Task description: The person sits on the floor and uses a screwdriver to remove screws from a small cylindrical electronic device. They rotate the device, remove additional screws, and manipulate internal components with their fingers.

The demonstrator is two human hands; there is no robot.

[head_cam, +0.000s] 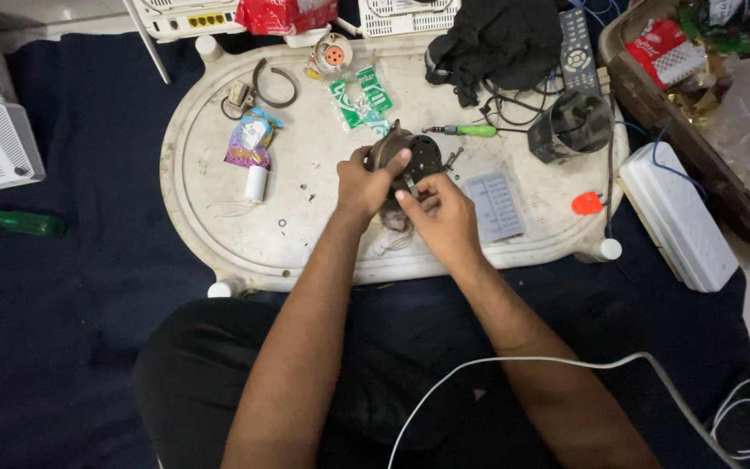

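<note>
Both hands, left (362, 184) and right (441, 213), grip a round dark motor (410, 156) over the white tray (219, 217).

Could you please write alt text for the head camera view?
Both hands, left hand and right hand, hold a round dark motor part over an oval white tray. A green screwdriver and a grey remote lie beyond it.

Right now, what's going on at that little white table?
A person sits over a low white tray table. Their left hand grips a round dark motor part, while the right hand works at its lower edge with the fingertips. A green-handled screwdriver, a remote control and small packets lie around it.
</note>
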